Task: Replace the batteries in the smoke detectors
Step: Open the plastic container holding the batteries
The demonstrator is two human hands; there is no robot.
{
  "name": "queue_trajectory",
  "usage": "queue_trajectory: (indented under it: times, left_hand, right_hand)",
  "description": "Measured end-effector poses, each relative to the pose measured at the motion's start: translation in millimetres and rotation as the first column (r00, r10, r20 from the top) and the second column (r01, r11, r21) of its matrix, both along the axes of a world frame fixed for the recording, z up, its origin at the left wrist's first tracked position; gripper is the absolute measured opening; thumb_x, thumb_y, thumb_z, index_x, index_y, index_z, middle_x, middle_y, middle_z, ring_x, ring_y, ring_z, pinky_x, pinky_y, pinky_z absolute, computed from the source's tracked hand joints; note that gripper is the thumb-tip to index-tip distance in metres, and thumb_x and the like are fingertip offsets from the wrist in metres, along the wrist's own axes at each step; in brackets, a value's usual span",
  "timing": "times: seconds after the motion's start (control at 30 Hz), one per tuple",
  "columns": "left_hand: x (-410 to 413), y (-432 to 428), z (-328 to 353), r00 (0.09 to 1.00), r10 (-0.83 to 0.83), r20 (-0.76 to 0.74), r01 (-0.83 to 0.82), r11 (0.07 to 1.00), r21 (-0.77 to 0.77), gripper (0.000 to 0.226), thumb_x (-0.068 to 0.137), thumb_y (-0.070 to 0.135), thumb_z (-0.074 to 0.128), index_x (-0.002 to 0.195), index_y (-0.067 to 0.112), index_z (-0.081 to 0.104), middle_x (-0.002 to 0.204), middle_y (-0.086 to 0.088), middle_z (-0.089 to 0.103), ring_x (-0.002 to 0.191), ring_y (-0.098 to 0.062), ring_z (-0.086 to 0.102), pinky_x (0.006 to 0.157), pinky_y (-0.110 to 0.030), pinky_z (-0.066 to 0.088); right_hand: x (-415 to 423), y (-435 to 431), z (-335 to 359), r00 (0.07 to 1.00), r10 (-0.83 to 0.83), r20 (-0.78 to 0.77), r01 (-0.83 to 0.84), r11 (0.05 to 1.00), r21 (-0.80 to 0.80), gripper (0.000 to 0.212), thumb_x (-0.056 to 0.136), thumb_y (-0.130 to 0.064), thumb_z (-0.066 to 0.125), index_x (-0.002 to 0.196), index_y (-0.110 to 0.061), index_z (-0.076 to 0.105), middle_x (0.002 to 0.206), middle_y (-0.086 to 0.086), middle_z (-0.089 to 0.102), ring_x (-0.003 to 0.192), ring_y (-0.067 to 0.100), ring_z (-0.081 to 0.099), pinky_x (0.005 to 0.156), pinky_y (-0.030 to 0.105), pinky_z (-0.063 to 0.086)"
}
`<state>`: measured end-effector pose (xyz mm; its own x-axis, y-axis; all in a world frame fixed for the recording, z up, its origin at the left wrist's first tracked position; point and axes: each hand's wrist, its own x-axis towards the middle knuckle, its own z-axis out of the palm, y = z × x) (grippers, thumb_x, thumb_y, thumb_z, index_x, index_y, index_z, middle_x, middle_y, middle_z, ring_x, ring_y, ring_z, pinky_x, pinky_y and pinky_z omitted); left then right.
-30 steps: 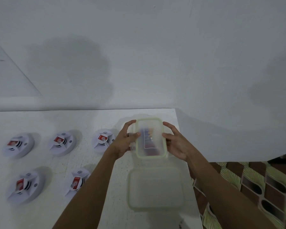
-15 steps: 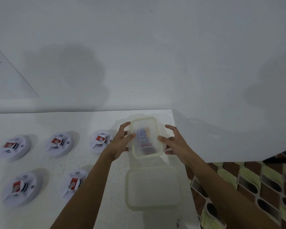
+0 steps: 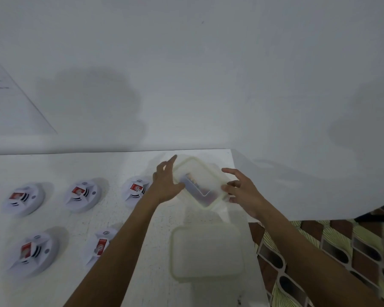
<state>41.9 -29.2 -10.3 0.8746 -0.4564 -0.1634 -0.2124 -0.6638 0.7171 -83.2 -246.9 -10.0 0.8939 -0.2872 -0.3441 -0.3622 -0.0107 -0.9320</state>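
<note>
1. The battery container (image 3: pixel 205 173) is held tilted with its lid off, probably to get at the batteries (image 3: pixel 194 182).
2. The left hand (image 3: pixel 166 182) presses flat against its left side, and the right hand (image 3: pixel 244 191) curls round its right corner.
3. Its lid (image 3: pixel 205 253) lies in front of it on the tabletop (image 3: pixel 53 165), and five smoke detectors (image 3: pixel 136 190) wait to its left.

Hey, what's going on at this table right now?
A person is handling a translucent plastic container with batteries inside, at the far right of a white table. The left hand lies against its left side, fingers straight. The right hand grips its right corner. What looks like its lid lies nearer. Five smoke detectors sit to the left, each showing a red battery.
</note>
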Motion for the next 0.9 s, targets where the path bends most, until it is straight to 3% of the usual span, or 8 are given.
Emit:
queue_trajectory:
  times: [0.07, 0.17, 0.27, 0.37, 0.5, 0.67, 0.9]
  left_hand:
    - [8, -3, 6, 0.997, -0.077, 0.025, 0.077, 0.997, -0.002, 0.071, 0.090, 0.027, 0.061, 0.148, 0.028, 0.020, 0.154, -0.005, 0.021, 0.140, -0.028, 0.022, 0.110, -0.043, 0.024]
    - [10, -2, 12, 0.994, -0.047, -0.102, 0.038, 0.995, -0.091, 0.050, 0.095, 0.030, 0.053, 0.141, 0.026, 0.032, 0.145, -0.007, 0.039, 0.127, -0.028, 0.043, 0.100, -0.043, 0.042]
    - [4, 6, 8, 0.984, 0.020, -0.179, -0.049, 0.985, -0.164, 0.034, 0.096, 0.026, 0.052, 0.128, 0.025, 0.040, 0.128, -0.011, 0.053, 0.107, -0.030, 0.057, 0.084, -0.046, 0.055]
    - [-6, 17, 3, 0.960, 0.051, -0.275, -0.122, 0.961, -0.248, 0.036, 0.093, 0.020, 0.058, 0.125, 0.023, 0.042, 0.117, -0.011, 0.056, 0.095, -0.024, 0.062, 0.068, -0.032, 0.059]
    - [-15, 26, 0, 0.939, 0.040, -0.341, -0.155, 0.935, -0.318, 0.040, 0.090, 0.021, 0.063, 0.125, 0.029, 0.045, 0.112, -0.005, 0.056, 0.094, -0.019, 0.061, 0.061, -0.026, 0.057]
    - [-19, 27, -4, 0.940, 0.047, -0.338, -0.165, 0.930, -0.328, 0.040, 0.090, 0.025, 0.063, 0.125, 0.035, 0.046, 0.111, -0.003, 0.058, 0.095, -0.018, 0.061, 0.058, -0.023, 0.055]
    - [-10, 32, 7, 0.976, 0.057, -0.211, -0.105, 0.969, -0.223, 0.040, 0.088, 0.026, 0.065, 0.126, 0.030, 0.052, 0.097, -0.003, 0.062, 0.084, -0.018, 0.065, 0.063, -0.025, 0.056]
  right_hand:
    - [7, -4, -3, 0.996, -0.090, 0.026, 0.091, 0.994, -0.054, 0.039, 0.094, -0.008, 0.062, 0.128, -0.026, 0.058, 0.100, 0.023, 0.064, 0.082, 0.025, 0.063, 0.081, 0.038, 0.056]
    - [14, -8, -3, 0.983, -0.174, 0.052, 0.179, 0.976, -0.123, 0.033, 0.095, -0.015, 0.060, 0.126, -0.026, 0.059, 0.096, 0.017, 0.066, 0.080, 0.020, 0.060, 0.079, 0.033, 0.052]
    - [17, -8, -2, 0.996, -0.085, 0.020, 0.086, 0.993, -0.084, 0.037, 0.094, -0.019, 0.062, 0.125, -0.036, 0.057, 0.108, 0.014, 0.065, 0.096, 0.023, 0.062, 0.082, 0.037, 0.054]
    - [15, -10, -4, 0.999, -0.030, 0.017, 0.031, 0.997, -0.073, 0.037, 0.093, -0.019, 0.064, 0.121, -0.042, 0.059, 0.113, 0.013, 0.064, 0.107, 0.028, 0.062, 0.087, 0.045, 0.055]
    - [9, -11, -6, 0.998, -0.033, 0.045, 0.034, 0.999, -0.022, 0.032, 0.093, -0.019, 0.064, 0.118, -0.038, 0.064, 0.114, 0.032, 0.057, 0.107, 0.040, 0.060, 0.088, 0.042, 0.058]
    - [5, -6, -5, 0.999, -0.040, 0.026, 0.043, 0.986, -0.164, 0.036, 0.096, -0.023, 0.060, 0.130, -0.036, 0.057, 0.101, 0.031, 0.059, 0.078, 0.030, 0.062, 0.057, 0.026, 0.057]
    - [4, -8, 7, 0.998, -0.038, 0.057, 0.056, 0.935, -0.350, 0.037, 0.094, -0.022, 0.061, 0.130, -0.031, 0.059, 0.076, 0.012, 0.056, 0.057, 0.014, 0.057, 0.056, 0.022, 0.055]
